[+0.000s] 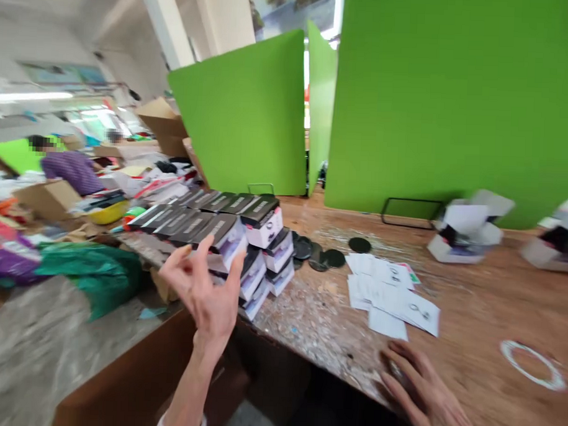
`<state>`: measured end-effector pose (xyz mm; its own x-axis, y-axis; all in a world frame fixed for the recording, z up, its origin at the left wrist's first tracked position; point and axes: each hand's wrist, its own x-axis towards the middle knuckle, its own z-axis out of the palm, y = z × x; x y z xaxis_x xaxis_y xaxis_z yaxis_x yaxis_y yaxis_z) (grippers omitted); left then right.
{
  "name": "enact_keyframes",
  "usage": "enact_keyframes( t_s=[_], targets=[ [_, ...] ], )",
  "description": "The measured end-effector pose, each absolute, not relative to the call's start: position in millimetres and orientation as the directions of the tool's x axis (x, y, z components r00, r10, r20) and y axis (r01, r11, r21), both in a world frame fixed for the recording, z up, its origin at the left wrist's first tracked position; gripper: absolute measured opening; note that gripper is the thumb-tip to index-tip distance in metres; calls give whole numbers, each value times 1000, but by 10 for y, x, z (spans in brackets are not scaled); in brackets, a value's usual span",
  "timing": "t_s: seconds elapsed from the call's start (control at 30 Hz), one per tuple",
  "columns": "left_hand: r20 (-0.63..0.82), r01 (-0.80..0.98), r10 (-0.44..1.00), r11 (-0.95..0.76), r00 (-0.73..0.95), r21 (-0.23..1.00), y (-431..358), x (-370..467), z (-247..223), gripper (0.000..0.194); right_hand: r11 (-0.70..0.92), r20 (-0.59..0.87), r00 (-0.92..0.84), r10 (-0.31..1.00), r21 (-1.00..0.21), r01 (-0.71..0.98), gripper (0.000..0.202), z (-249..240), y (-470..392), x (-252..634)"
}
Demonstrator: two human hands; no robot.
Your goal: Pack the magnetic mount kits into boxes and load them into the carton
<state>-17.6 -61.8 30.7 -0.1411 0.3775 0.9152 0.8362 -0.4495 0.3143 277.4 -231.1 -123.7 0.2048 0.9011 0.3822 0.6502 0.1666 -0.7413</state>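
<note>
My left hand [206, 294] is raised in front of the near end of a stack of small black-and-white boxes [222, 226], its fingers spread and nothing in them. Whether its fingertips touch the nearest box I cannot tell. My right hand [422, 392] lies on the wooden table [476, 300] near its front edge, fingers stretched out and slightly blurred. Just beyond it, printed white leaflets [386, 291] are spread in an overlapping pile. Several dark round discs [333, 258] lie between the leaflets and the box stack.
Two opened white boxes [465, 228] with raised flaps stand at the back right. Green panels [455, 107] rise behind the table. A white ring [533, 364] lies at the right. Below the table edge is a brown carton [134, 369]. A person in a purple shirt [71, 170] is far left.
</note>
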Motion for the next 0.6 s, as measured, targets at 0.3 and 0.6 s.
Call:
enact_keyframes(
  t_s=[0.3,0.6],
  targets=[
    [-48,-34,784,87,619,996,-1561,1704,-364,27,226,75,752,655,-969,-100,33,-300,-1003,3386],
    [-249,41,602,338,759,940,-1534,2173,-286,46,166,41,784,619,-983,-80,21,-476,-586,3658]
  ],
)
